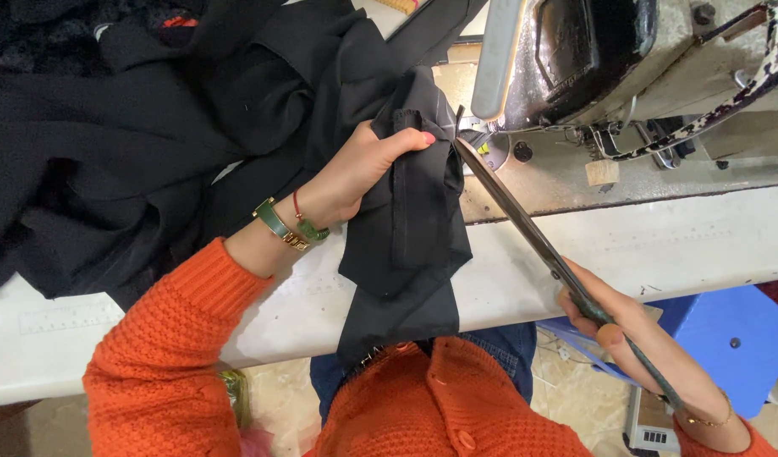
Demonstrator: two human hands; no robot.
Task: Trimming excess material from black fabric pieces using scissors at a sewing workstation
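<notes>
My left hand (363, 169) grips a folded piece of black fabric (414, 228) and holds it up near the needle area of a sewing machine (592, 59). The cloth hangs down over the table's front edge. My right hand (634, 338) holds the handles of long dark scissors (524, 224). Their blades reach up and left, with the tips at the top edge of the held fabric, close to my left thumb. Both arms wear orange knitted sleeves, and a green bracelet sits on my left wrist.
A large heap of black cloth (109, 144) covers the left part of the white table (659, 245). The machine's metal bed (575, 178) lies at the right rear. A blue stool (727, 338) stands below on the right.
</notes>
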